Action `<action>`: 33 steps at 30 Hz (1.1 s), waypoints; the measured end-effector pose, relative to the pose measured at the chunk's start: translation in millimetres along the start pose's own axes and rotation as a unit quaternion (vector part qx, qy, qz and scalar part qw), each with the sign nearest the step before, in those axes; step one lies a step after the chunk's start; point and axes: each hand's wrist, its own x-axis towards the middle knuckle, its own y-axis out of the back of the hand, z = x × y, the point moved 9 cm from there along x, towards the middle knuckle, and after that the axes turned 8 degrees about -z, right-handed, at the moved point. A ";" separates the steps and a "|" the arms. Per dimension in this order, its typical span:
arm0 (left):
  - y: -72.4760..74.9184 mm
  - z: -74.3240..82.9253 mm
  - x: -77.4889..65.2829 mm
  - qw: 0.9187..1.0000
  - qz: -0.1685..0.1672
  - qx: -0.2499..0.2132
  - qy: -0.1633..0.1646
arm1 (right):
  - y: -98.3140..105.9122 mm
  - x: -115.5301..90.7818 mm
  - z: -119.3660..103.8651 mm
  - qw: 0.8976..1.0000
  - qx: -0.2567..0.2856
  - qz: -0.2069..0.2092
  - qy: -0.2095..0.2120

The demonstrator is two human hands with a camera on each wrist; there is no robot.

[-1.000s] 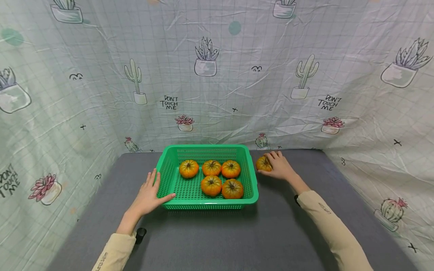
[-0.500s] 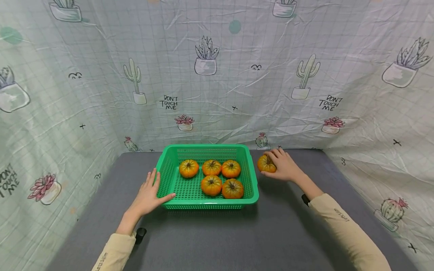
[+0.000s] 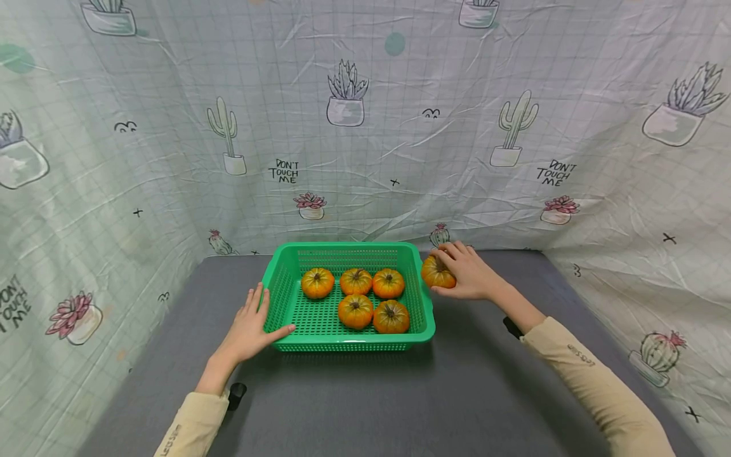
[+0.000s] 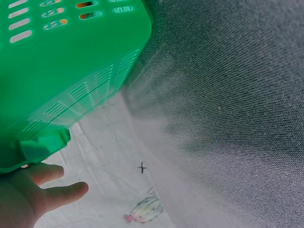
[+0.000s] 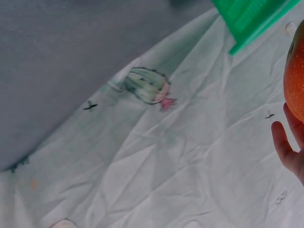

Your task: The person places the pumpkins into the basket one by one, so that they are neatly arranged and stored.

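In the head view, a green plastic basket [image 3: 354, 343] holds several small orange pumpkins [image 3: 355, 311]. My left hand [image 3: 247, 330] rests at the basket's left side, fingers spread straight, thumb across the front left corner of the rim. From the left wrist, two fingers [image 4: 66, 194] show by the basket's rim. Just outside the right rim, my right hand [image 3: 471, 274] grips another small pumpkin [image 3: 437, 273], holding it from its right side. Part of that pumpkin [image 5: 295, 78] shows raised at the edge of the right wrist view, with fingertips below it.
A dark grey cloth-covered table [image 3: 354, 406] lies under the basket. Behind and to both sides hangs a pale curtain [image 3: 394, 146] printed with cacti and succulents. A black band [image 3: 237, 396] is at the left wrist.
My right hand drew the pumpkin slightly right, then lifted it and moved it left to the basket's right rim. The left hand and the basket have stayed in place.
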 end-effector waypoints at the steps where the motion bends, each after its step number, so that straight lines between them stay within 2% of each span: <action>1: 0.1 -0.1 0.0 1.000 0.000 0.000 0.000 | 0.8 1.7 -3.4 1.000 0.000 -0.002 0.004; 16: 1.8 -1.8 -1.2 1.000 0.002 0.003 0.000 | 2.8 34.1 -47.9 0.998 0.001 -0.014 0.055; 27: 0.8 -0.7 -2.2 1.000 -0.010 -0.002 0.000 | 1.6 58.1 -83.3 0.996 -0.006 -0.027 0.085; 33: 1.6 0.6 -2.0 1.000 -0.028 -0.003 0.000 | 2.8 72.9 -102.9 0.993 -0.025 -0.029 0.113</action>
